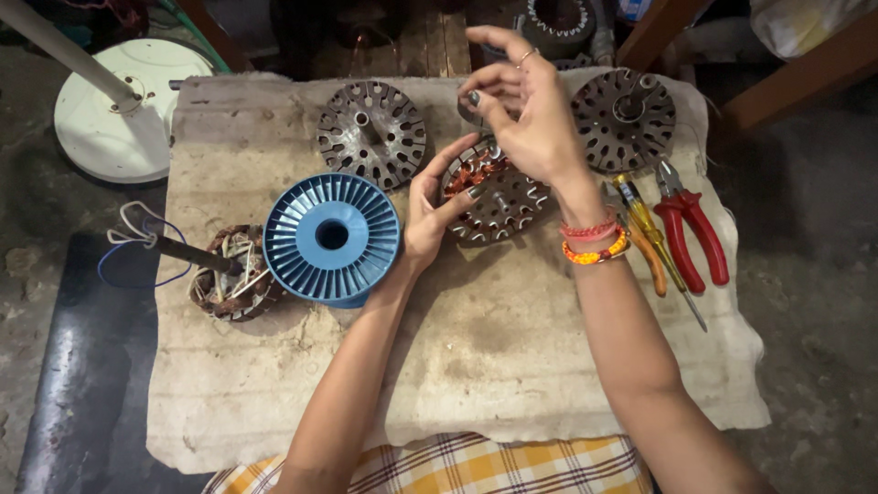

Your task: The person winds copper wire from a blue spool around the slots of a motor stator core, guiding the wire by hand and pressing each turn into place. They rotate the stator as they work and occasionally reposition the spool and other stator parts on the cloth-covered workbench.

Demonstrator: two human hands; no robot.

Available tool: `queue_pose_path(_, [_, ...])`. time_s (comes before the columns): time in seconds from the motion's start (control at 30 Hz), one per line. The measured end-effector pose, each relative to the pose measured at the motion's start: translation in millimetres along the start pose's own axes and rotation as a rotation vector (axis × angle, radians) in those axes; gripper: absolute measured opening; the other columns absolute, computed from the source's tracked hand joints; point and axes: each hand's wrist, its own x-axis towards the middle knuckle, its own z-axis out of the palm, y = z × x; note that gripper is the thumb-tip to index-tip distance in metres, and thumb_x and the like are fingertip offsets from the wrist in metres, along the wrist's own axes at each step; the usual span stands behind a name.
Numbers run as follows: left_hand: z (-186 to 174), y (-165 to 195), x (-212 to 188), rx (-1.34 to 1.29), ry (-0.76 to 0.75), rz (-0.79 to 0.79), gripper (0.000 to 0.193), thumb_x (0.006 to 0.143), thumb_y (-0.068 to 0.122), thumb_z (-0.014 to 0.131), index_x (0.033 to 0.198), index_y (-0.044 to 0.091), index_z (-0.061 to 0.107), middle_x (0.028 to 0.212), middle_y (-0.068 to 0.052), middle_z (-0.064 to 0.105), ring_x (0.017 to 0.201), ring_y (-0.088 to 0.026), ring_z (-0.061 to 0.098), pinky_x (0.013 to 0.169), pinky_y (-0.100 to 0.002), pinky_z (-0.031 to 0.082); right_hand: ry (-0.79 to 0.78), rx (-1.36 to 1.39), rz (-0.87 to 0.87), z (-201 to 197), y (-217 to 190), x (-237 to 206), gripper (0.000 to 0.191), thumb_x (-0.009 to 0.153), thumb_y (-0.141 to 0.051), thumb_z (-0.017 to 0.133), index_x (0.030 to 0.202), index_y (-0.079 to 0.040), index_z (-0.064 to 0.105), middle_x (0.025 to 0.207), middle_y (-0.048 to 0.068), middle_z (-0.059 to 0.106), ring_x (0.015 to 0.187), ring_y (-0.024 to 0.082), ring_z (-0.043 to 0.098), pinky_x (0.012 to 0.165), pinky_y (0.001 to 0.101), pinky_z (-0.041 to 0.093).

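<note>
Two hands over stator, worn cloth, grimy floor

Left hand on stator core

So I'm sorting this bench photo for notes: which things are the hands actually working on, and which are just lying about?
In hand:
- partly wound stator, steadied by the left hand
- right hand, fingers pinched above it

Lying about:
- blue spool
- bare stator cores
- old wound stator
- red pliers
- orange-handled tools
- white fan base
</note>
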Motion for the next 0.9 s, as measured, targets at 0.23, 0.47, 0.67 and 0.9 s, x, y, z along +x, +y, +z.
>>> queue_pose_path(0.23, [-1.9,-3.0,1.1,0.0,0.032,0.01,0.08,0.083,0.001,0.069,0.157,-0.005,0.039,0.156,-0.018,0.051,0.143,-0.023,0.052,0.126,-0.037,0.036,-0.154,0.042,-0.005,-1.2,-7.9,-1.2,0.067,0.097,0.018,0.052,0.158,-0.008,0.04,0.122,0.011,0.073,0.12,0.019,0.071,0.109,0.0318,0.059])
queue_pose_path(0.47, [-4.1,-6.4,1.8,-0.018,0.051,0.099,0.082,0.083,0.01,0.069,0.159,-0.004,0.04,0.164,-0.018,0.044,0.155,-0.027,0.04,0.134,-0.038,0.025,0.053,-0.486,0.051,-4.1,-16.5,-0.3,0.073,0.089,0.006,0.071,0.155,-0.008,0.042,0.115,0.011,0.075,0.105,0.02,0.073,0.088,0.0326,0.062])
queue_pose_path(0.67, [-4.5,-9.5,0.9,-0.07,0.064,0.09,0.083,0.083,0.01,0.071,0.159,-0.003,0.04,0.163,-0.018,0.044,0.154,-0.028,0.041,0.133,-0.04,0.026,0.004,-0.486,0.174,0.3,-23.8,-6.0,0.068,0.087,0.002,0.072,0.15,-0.004,0.046,0.099,0.011,0.079,0.078,0.018,0.076,0.082,0.0331,0.059])
queue_pose_path(0.9, [-4.1,-12.6,1.5,-0.088,0.085,0.088,0.085,0.083,0.008,0.074,0.16,-0.002,0.039,0.16,-0.019,0.046,0.15,-0.029,0.043,0.131,-0.04,0.028,-0.018,-0.54,0.14,3.5,-13.8,-8.2,0.068,0.087,-0.002,0.073,0.149,-0.003,0.046,0.093,0.014,0.08,0.085,0.023,0.079,0.09,0.0385,0.057])
